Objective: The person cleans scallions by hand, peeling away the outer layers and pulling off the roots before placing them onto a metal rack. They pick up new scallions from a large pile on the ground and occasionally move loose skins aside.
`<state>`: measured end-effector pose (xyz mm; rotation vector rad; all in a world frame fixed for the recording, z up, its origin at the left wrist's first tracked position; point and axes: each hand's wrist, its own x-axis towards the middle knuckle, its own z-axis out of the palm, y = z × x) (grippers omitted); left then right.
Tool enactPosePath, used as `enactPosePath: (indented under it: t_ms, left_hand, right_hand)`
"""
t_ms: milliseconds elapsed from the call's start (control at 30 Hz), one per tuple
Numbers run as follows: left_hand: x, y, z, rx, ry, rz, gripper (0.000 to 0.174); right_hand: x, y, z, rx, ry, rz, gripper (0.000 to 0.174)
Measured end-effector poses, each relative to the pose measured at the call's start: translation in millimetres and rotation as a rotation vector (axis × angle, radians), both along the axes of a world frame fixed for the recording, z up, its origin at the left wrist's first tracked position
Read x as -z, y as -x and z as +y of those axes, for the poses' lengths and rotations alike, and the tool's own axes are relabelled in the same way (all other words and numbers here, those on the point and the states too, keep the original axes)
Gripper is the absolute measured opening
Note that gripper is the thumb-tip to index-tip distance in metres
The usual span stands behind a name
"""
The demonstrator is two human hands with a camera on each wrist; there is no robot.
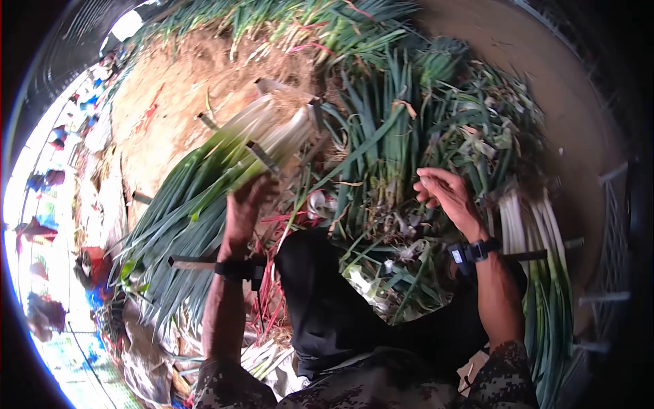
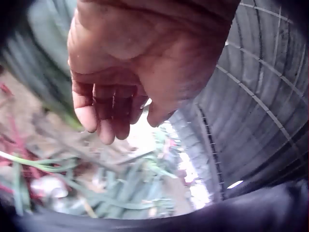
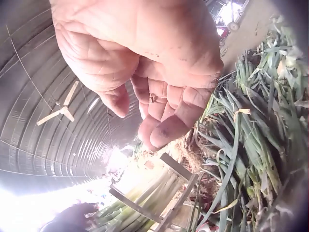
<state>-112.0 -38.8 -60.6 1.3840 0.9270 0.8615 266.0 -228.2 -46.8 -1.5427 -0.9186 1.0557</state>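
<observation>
A large bunch of green onions (image 1: 225, 160), white stems away from me, lies across a low wooden rack (image 1: 262, 158) on the left. My left hand (image 1: 252, 201) is beside the rack's near post, by the bunch. In the left wrist view that hand (image 2: 120, 82) hangs with loosely bent fingers and nothing in them. My right hand (image 1: 446, 194) is raised over the right-hand heap, its fingers loosely curled. The right wrist view shows a small brown speck on the fingers of that hand (image 3: 166, 106), which holds nothing. Uncleaned green onions (image 1: 381, 136) lie between and beyond the hands.
Another bunch of white-stemmed green onions (image 1: 545, 266) lies at my right. Stripped leaves (image 1: 477, 116) are heaped at the right back. Red ties (image 1: 272, 307) lie by my left knee, and more green onions (image 1: 361, 34) line the far edge of the bare soil.
</observation>
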Motion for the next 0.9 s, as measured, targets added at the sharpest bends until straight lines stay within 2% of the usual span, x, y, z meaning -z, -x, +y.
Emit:
enactPosePath:
  t_ms: [33,100,133,200,267,333,400,433,533,600,667,700,733,800,833,900]
  left_hand:
    - [-50.2,-30.5,-9.4,0.002,-0.050,-0.014,0.045]
    - [-105.2,-73.8,-17.3,0.070,-0.019,-0.283,0.046]
    - [-126.3,-94.3,-24.2,0.072,-0.014,-0.389,0.046]
    - [-139.0,-127.7,-23.8,0.293,0.019,-0.650,0.046]
    - [-136.9,-158.9,-27.8,0.447,0.106,-0.788,0.045]
    - [-117.2,-179.2,-31.5,0.377,0.173,-0.705,0.044]
    - [-75.9,-184.6,-17.5,0.345,0.260,-0.647,0.042]
    - [-61.0,-183.3,-15.2,0.289,0.292,-0.609,0.039]
    - [-27.6,-176.2,-4.5,0.113,0.314,-0.422,0.037]
    - [-39.7,-170.1,-4.4,0.132,0.370,-0.492,0.033]
    - [-51.1,-163.5,-6.6,0.156,0.342,-0.563,0.032]
    - [-55.4,-159.4,-8.0,0.144,0.321,-0.546,0.033]
    - [-58.1,-155.0,-7.6,0.133,0.314,-0.543,0.032]
    - [-59.2,-147.8,-7.0,0.111,0.301,-0.553,0.032]
    - [-58.1,-145.5,-4.8,0.080,0.326,-0.547,0.032]
    - [-58.7,-142.9,-2.8,0.073,0.342,-0.504,0.033]
  right_hand:
    - [3.4,-3.9,-0.6,0.047,0.003,0.012,0.039]
    - [12.8,-14.4,-1.1,0.083,0.019,0.012,0.039]
    - [16.5,-18.1,-1.7,0.097,0.027,0.014,0.039]
    - [21.8,-21.0,-5.8,0.081,0.051,-0.001,0.040]
    - [34.2,-24.9,-12.1,0.044,0.079,-0.018,0.039]
    - [50.1,-31.7,-21.9,0.011,0.156,-0.081,0.038]
    - [68.4,-39.7,-31.3,-0.011,0.269,-0.134,0.037]
    - [88.3,-48.0,-35.1,-0.044,0.276,-0.223,0.029]
    - [137.9,-57.0,-43.4,-0.024,0.426,-0.232,0.027]
    - [189.8,-53.5,-44.2,0.112,0.458,-0.071,0.027]
    - [236.8,-43.5,-45.3,0.075,0.478,-0.073,0.025]
    - [265.6,-35.2,-45.6,0.027,0.496,0.043,0.024]
    - [272.0,-25.0,-40.9,-0.021,0.513,0.159,0.025]
    - [274.8,-3.4,-26.3,0.004,0.570,0.154,0.025]
    - [291.2,1.1,-21.3,0.041,0.510,0.308,0.024]
    - [303.3,3.5,-4.5,0.112,0.504,0.323,0.023]
